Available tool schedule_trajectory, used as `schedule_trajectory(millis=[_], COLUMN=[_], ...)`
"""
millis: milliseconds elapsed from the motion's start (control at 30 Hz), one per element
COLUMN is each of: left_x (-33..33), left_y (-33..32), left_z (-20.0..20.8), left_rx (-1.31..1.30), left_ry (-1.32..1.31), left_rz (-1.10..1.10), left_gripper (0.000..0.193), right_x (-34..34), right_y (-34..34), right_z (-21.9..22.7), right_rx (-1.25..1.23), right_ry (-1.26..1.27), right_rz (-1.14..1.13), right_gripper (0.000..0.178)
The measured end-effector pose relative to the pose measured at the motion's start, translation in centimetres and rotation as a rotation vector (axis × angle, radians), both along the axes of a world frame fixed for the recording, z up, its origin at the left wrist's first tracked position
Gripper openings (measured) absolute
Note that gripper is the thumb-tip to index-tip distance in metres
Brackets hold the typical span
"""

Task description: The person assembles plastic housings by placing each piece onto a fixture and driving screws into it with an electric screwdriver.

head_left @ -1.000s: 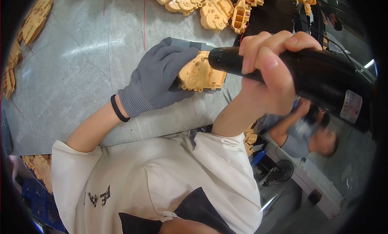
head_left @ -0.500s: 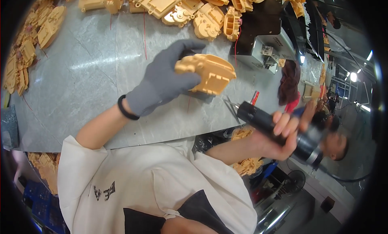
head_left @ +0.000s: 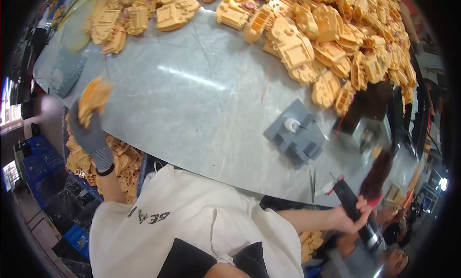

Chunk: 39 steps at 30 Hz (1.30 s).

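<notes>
Yellow part (head_left: 93,99) in gloved left hand (head_left: 89,134)

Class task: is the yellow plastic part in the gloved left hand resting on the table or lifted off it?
Lifted off. The left hand holds the yellow part out past the table edge, above a bin of similar parts.

the grey fixture block (head_left: 298,136) stands alone on the grey metal tabletop (head_left: 192,110); left of it the sheet lies bare and open to a hand. above and right of the block a dense heap of yellow plastic castings (head_left: 336,43) bars the way.
</notes>
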<state>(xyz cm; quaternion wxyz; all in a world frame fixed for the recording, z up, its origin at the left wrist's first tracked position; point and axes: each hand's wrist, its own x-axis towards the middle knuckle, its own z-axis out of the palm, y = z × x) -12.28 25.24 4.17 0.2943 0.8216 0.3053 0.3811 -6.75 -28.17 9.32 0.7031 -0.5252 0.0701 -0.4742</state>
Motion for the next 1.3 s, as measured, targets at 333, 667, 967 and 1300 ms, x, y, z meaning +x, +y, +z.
schedule_trajectory(millis=[333,667,967,1300], left_x=[9.3,20.0,15.9,16.0], left_y=[0.8,-10.5,-17.0,-20.0], left_z=[1.1,-1.1,0.9,2.0], left_rx=[0.529,0.55,0.632,0.574], left_ry=[-0.004,0.668,0.357,0.196], left_rz=[-0.22,-0.626,-1.097,-1.225], left_gripper=[0.073,0.061,0.06,0.043], right_x=[0.6,-0.5,0.7,-1.5], right_y=[0.7,1.2,2.8,1.3], right_z=[-1.1,-0.8,-1.8,-1.6], right_rx=[0.065,0.057,0.146,0.124], right_ry=[0.05,0.111,0.116,0.104], right_rz=[0.003,-0.043,0.096,0.032], right_gripper=[0.025,0.026,0.035,0.035])
